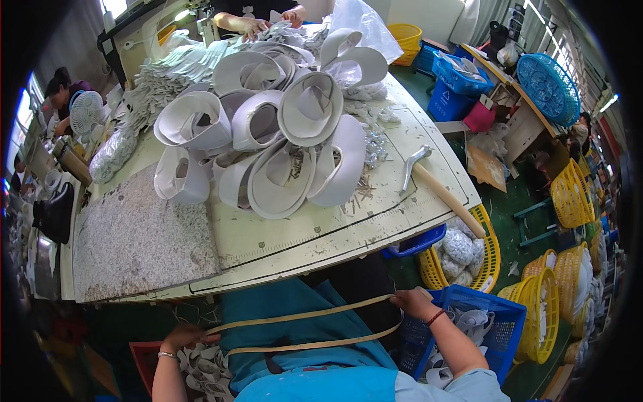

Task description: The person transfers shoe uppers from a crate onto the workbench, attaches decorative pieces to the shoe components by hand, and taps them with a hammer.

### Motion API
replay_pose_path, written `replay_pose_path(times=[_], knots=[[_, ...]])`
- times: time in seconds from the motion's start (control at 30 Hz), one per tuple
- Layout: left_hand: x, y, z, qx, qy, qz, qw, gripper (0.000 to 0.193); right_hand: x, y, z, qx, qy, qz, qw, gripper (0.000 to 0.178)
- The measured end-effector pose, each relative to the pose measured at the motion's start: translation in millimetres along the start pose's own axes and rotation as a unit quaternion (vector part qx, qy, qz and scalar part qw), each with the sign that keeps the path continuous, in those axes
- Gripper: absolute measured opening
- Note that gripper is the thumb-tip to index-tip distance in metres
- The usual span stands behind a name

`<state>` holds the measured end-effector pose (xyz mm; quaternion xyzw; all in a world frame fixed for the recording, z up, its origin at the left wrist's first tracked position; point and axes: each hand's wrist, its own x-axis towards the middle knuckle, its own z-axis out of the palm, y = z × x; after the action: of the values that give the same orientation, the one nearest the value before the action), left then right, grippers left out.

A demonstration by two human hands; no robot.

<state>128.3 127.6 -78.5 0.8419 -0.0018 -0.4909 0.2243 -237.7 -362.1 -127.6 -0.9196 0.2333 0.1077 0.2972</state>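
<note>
A long beige strap runs in a loop across my lap, over the blue apron. Its left end is pinched in my left hand, low beside the table's front edge. My right hand grips the other end above a blue crate, its fingers partly hidden. The upper and lower runs of the strap hang slightly apart. On the table ahead, out of reach of both hands, lies a pile of curled white sheet pieces. A hammer with a pale wooden handle rests at the table's right edge.
A speckled stone slab covers the table's left front corner. Blue crate and red bin, with white parts, flank me. A yellow basket stands right of the table. Another person's hands work at the far side.
</note>
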Motion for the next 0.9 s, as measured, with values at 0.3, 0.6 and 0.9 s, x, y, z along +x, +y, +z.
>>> replay_pose_path(times=[0.3,0.6,0.9], knots=[[32.7,-78.1,-30.7,-0.184,-0.071,-0.041,0.979,0.017,-11.1,13.5,-45.7,0.258,-0.250,0.185,0.915,0.037],[3.1,11.2,-1.8,0.322,0.171,0.166,0.916,0.055,-2.1,-29.1,-58.3,0.062,0.324,-0.039,0.943,0.012],[-109.0,167.3,3.4,0.244,-0.136,0.331,0.901,0.048,56.2,-43.5,-192.3,-0.219,0.473,-0.079,0.850,0.029]])
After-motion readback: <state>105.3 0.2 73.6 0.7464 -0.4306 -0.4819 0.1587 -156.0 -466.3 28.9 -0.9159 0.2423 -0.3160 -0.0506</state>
